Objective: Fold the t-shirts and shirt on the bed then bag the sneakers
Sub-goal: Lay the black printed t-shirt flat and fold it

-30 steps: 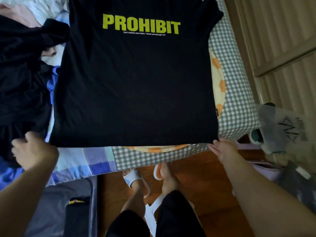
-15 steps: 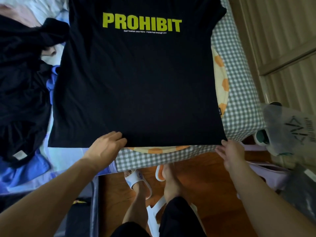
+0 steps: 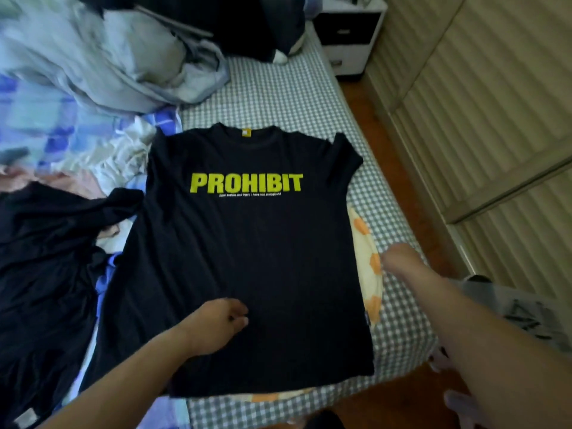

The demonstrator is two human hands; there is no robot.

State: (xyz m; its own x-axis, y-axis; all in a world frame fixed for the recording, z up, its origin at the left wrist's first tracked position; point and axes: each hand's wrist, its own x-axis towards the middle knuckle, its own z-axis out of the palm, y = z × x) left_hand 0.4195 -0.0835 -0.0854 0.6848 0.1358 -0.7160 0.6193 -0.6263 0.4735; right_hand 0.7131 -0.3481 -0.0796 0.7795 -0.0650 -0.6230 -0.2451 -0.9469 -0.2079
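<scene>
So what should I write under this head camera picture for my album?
Black PROHIBIT t-shirt spread flat on the checked bed, left hand resting on it, right hand blurred beside it.

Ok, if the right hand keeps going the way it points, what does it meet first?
The right hand is blurred but points up and left, toward the black t-shirt. It would probably meet the orange-patterned cloth at the shirt's right edge first, then the shirt. Height above the bed is unclear.

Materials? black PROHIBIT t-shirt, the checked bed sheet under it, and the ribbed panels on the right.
Black t-shirt with yellow PROHIBIT print: soft matte knit, probably cotton jersey; it lies limp and flat. Grey-and-white checked bed sheet: woven cloth, matte, pattern looks gingham. Beige ribbed wall panels: rigid, straight grooves, faint sheen; wood or laminate, can't tell.
</scene>
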